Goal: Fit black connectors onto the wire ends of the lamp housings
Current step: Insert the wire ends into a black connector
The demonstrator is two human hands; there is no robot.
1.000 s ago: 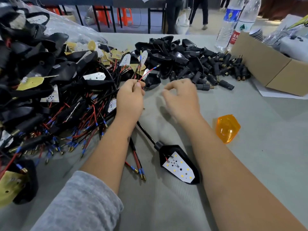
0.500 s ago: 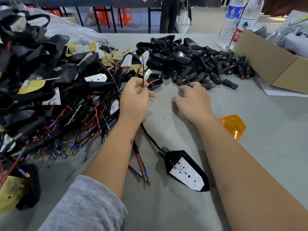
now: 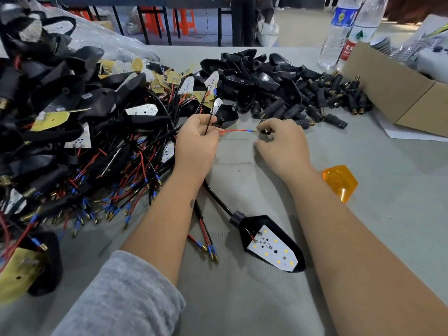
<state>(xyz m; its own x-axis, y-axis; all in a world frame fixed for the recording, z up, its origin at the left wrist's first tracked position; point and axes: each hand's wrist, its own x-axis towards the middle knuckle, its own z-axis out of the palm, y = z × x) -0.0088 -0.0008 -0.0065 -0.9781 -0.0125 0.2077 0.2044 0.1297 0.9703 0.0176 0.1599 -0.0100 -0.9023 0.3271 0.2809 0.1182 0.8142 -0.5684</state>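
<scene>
A black lamp housing [image 3: 271, 241] with a white LED board lies between my forearms; its black cable runs up into my left hand [image 3: 196, 144]. That hand grips the cable and pinches its red wire [image 3: 236, 130], which points right, and a black wire that sticks upward. My right hand [image 3: 281, 144] pinches a small black connector [image 3: 266, 131] right at the red wire's brass tip. A pile of loose black connectors [image 3: 332, 98] lies behind my right hand.
A big heap of wired lamp housings [image 3: 72, 132] fills the left side. Empty black housings [image 3: 252, 76] are piled at the back centre. An orange lens [image 3: 339, 181] lies right of my right forearm. A cardboard box [image 3: 397, 93] and two water bottles [image 3: 344, 32] stand back right.
My right hand reached to the connector pile, picked up a connector and brought it back to the red wire's tip. My left hand turned the red wire out to the right.
</scene>
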